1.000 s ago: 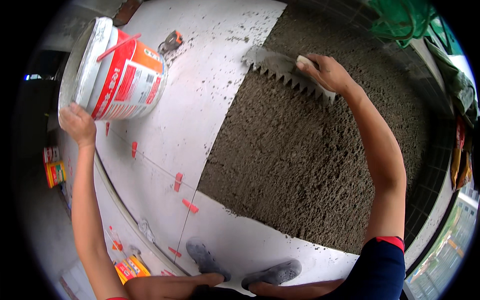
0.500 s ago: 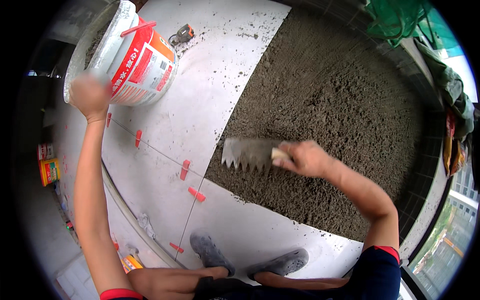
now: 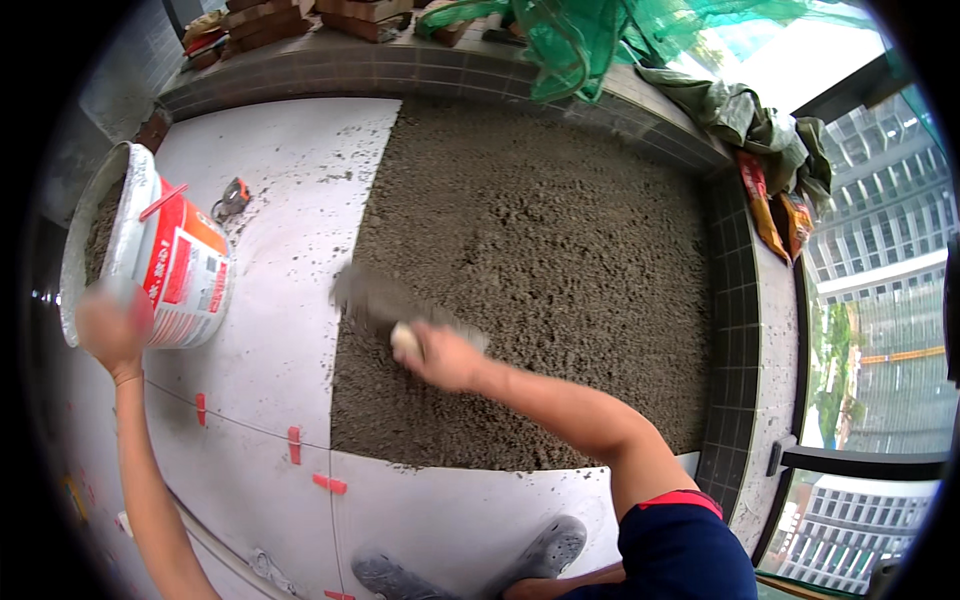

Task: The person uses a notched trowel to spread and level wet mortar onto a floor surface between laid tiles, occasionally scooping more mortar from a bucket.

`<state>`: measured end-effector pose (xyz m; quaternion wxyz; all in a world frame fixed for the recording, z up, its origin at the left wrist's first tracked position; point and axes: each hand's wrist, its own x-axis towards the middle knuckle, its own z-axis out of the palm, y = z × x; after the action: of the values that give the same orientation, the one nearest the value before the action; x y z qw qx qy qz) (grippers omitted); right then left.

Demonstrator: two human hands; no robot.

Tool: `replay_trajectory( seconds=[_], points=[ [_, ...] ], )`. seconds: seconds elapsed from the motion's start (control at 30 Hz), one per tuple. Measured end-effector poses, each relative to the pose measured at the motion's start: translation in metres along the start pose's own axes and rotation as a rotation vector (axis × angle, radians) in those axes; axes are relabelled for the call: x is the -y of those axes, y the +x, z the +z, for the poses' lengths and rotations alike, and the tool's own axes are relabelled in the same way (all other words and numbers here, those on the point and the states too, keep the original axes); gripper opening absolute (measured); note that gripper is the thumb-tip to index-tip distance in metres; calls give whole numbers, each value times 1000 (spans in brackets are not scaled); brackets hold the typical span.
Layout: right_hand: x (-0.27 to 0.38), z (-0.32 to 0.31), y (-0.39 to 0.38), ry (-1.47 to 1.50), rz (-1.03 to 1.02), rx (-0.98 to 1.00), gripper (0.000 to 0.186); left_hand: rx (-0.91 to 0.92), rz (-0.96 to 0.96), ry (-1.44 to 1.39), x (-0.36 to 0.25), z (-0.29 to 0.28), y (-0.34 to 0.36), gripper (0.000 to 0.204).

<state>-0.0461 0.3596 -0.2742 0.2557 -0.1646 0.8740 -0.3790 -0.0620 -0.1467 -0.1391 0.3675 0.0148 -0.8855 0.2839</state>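
My right hand (image 3: 436,355) is closed round the pale handle of a notched trowel (image 3: 375,300). The trowel's metal blade, smeared by motion, lies over the left part of a bed of coarse grey-brown mortar (image 3: 540,280). My left hand (image 3: 113,325), blurred, is closed at the near rim of a white and red bucket (image 3: 190,262); its fingertips do not show clearly. Some grey mix is visible inside the bucket, which stands on the pale tiles (image 3: 270,310) left of the mortar.
A tape measure (image 3: 232,198) lies behind the bucket. Red wedges (image 3: 294,445) sit along the tile joints. Dark low tiled walls (image 3: 728,300) border the mortar. Bricks (image 3: 265,28), green netting (image 3: 565,45) and grey-green cloth (image 3: 750,115) rest on the ledge. My shoes (image 3: 555,550) stand on near tiles.
The trowel has moved left over the mortar, its blade now turned slantwise. My view has shifted, showing more of the far ledge and window. My left hand stays at the bucket's rim.
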Motion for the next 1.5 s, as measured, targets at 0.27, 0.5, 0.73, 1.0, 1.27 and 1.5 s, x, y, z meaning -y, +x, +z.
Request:
replay_trajectory(
  seconds=[0.27, 0.5, 0.73, 1.0, 1.27, 1.5],
  points=[
    [-117, -181, 47, -103, 549, -618, 48, -46, 65, 159, 51, 49, -24, 44],
    [-274, -253, -110, 612, 637, -1194, 53, -76, 39, 117, 43, 34, -20, 45],
    [-263, -259, -91, 1212, 606, -1029, 45, -256, 43, 29, 16, 21, -5, 40],
    [-91, -166, 126, 803, 359, -367, 54, -198, -165, -4, -3, 7, 2, 24],
    [-9, -135, 172, 126, 118, -435, 51, -253, -236, -3, -8, -11, 9, 18],
    [-33, -190, 271, -266, 284, -662, 63, -256, -254, -72, -22, -13, 10, 17]
  ],
)
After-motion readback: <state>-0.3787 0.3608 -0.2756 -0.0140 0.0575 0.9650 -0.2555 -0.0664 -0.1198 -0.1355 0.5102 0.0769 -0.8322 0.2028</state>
